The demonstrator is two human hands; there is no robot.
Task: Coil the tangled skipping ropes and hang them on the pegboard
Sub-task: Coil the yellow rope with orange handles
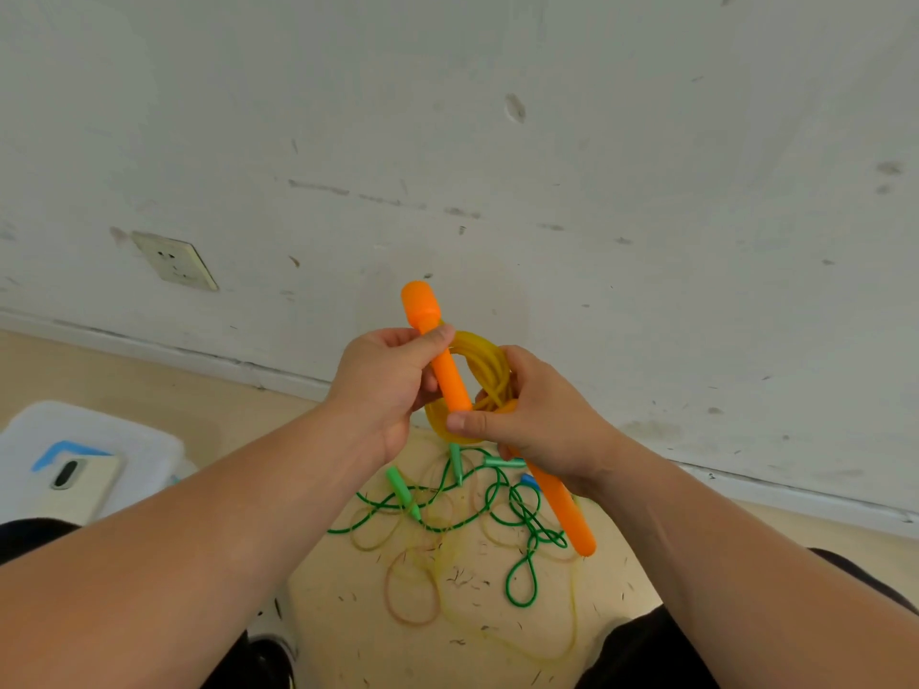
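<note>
Seen from above, the left hand [385,385] curls its fingers and thumb around an orange handle [438,351], which points up and slightly left. The right hand [539,420], just beside it, pinches a coil of yellow skipping rope [486,364] and closes around a second orange handle [567,509], which slants down to the right. Below the hands, a green skipping rope [497,494] lies tangled on the pale floor [497,643] among loose yellowish loops. At the left, a phone [84,484] rests on a white box [134,435]. Behind is a scuffed white wall [597,166] with a socket [174,261].
</note>
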